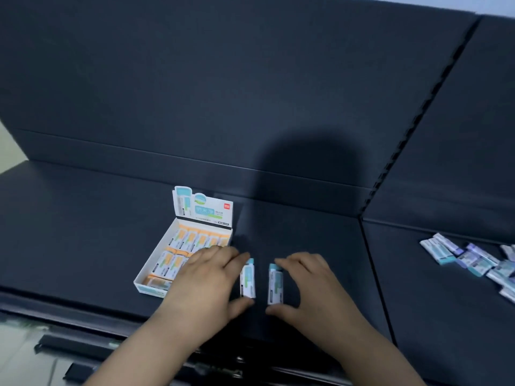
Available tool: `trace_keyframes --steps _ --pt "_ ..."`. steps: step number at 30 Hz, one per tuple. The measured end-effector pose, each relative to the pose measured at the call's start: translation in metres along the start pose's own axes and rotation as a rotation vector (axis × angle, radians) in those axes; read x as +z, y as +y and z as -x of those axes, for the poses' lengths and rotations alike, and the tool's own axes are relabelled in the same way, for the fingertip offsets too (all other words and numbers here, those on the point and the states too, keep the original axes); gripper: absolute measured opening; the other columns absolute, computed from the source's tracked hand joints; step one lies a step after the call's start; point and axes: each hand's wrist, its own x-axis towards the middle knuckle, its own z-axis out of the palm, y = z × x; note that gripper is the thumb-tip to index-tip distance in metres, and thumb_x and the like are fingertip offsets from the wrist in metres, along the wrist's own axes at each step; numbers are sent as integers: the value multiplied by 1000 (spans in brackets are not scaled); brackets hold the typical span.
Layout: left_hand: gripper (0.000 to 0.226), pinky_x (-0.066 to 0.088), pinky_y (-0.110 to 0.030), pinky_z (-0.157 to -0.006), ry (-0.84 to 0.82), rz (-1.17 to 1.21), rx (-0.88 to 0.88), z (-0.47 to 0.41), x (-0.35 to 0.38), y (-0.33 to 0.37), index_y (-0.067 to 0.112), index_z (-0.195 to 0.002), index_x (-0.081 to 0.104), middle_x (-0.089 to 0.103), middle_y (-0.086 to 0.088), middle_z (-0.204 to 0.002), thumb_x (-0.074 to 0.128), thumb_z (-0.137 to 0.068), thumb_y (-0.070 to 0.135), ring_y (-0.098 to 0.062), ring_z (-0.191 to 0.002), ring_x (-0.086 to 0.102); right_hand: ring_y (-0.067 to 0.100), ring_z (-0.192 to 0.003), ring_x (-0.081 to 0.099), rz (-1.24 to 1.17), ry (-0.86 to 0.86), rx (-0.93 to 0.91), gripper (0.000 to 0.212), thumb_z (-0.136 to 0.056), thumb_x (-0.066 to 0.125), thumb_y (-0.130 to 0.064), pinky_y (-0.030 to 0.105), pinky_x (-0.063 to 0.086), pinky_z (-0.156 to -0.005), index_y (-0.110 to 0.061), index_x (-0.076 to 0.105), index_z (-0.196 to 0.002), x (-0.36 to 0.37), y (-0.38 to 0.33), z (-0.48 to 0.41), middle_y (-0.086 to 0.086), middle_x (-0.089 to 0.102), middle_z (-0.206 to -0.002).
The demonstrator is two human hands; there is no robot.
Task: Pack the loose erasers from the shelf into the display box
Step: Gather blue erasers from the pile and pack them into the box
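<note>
You've got your left hand [206, 280] pinching an eraser [247, 281] just right of the display box [147, 289], right hand [306, 285] pinching a second eraser [275, 284] beside it, loose erasers [473, 261] lying well off to the box's right.

Both bare forearms reach in over the front edge of the shelf [83, 232], angled toward each other. The left hand [206, 280] lies palm down, forefinger and thumb pinching the left eraser [247, 280] by its ends. Just beside it, the right hand [309, 288] mirrors this, pinching the right eraser [275, 284] lengthwise.
</note>
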Motion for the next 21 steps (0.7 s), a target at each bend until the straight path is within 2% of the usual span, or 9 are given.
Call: trace_keyframes --steps 3,8,11,15,17,19,21 --pt "72 52 -26 -76 -10 -25 -81 1 -7 -28 22 -103 71 66 9 -92 82 -42 60 -14 -82 65 -4 -119 23 -9 7 17 74 -74 66 -55 11 21 -100 -33 35 -137 3 -8 -12 -23 33 -124" --pt "69 52 -37 -75 -41 -66 -183 2 -20 -92 15 -105 69 65 1 -94 87 -47 47 -24 -80 64 -3 -120 23 8 12 28 75 -75 64 -57 10 18 -99 -33 33 -139 18 -37 -35 -21 33 -129" --pt "71 51 -36 -75 -87 -57 -151 -2 -26 -128 16 -109 68 65 3 -94 85 -48 49 -23 -80 63 -2 -120 23 8 44 64 74 -77 64 -54 10 17 -98 -33 32 -139 29 -63 -56 -22 32 -127" --pt "75 51 -30 -71 -111 -27 -28 -14 -32 -152 22 -102 70 66 7 -93 82 -40 60 -16 -81 65 0 -122 24 26 54 119 73 -76 64 -54 10 17 -98 -34 32 -139 45 -94 -85 -20 34 -129" --pt "74 46 -27 -84 -145 27 38 -19 -34 -160 27 -117 62 60 12 -108 76 -54 62 -10 -97 59 1 -124 24 53 70 167 75 -76 64 -55 11 17 -99 -33 32 -139 53 -104 -98 -19 34 -132" --pt "73 31 -24 -100 -163 152 111 -23 -29 -167 29 -136 44 46 14 -127 66 -72 57 -8 -116 43 2 -126 23 62 91 207 76 -76 64 -55 12 17 -101 -31 32 -140 60 -110 -107 -17 35 -134" --pt "72 23 -18 -103 -157 214 167 -28 -21 -171 30 -143 33 38 15 -133 61 -80 52 -5 -122 33 4 -127 24 70 84 235 76 -77 64 -54 15 20 -106 -29 31 -142 63 -114 -113 -16 35 -135"
